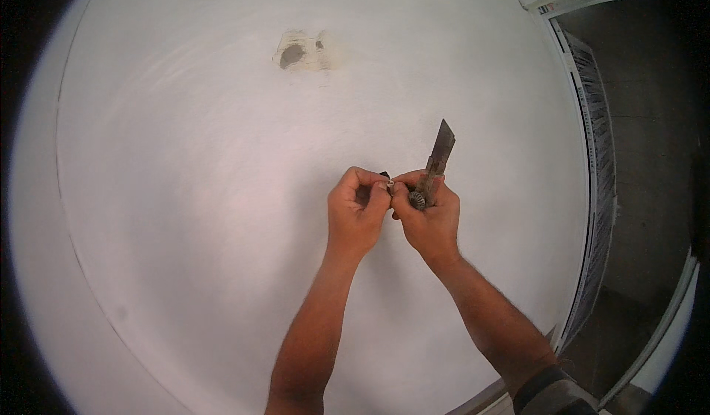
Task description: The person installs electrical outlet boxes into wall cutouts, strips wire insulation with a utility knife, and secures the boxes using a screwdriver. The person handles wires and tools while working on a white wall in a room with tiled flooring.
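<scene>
My left hand [357, 211] is closed in a pinch on a small pale part with a dark piece behind it [384, 174], too small to identify. My right hand [433, 219] grips a worn metal utility knife [436, 165], its broad blade pointing up and its round ridged knob beside my thumb. The tips of my right thumb and finger meet my left fingertips at the small part, and I cannot tell whether they hold it too. Both hands are in front of a white wall [207, 156].
A damaged patch [293, 54] with flaking edges and grey spots marks the upper wall. At the right is a narrow pale frame [578, 97] with printed strips, beside a dark grey recess [643, 163]. A thin seam curves down the left side.
</scene>
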A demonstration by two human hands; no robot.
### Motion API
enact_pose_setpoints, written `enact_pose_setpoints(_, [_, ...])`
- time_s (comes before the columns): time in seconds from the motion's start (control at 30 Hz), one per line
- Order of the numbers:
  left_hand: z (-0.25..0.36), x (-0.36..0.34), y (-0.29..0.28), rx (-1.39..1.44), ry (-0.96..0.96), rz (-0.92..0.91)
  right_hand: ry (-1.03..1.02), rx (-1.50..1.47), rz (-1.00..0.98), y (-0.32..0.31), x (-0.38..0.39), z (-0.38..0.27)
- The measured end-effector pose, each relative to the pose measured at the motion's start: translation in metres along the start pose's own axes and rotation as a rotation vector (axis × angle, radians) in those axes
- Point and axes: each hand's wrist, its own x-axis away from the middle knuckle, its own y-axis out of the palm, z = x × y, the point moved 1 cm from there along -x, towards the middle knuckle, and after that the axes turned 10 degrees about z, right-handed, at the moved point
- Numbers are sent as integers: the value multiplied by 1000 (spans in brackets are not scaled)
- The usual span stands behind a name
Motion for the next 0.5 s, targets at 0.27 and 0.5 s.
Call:
enact_pose_setpoints(0.27, [-10, -1, 13, -70, -17, -26, -101, 62, -50, -27, -8, 16])
enact_pose_setpoints(0.5, [4, -8, 20, -416, -200, -52, -39, 41, -1, -26, -3, 18])
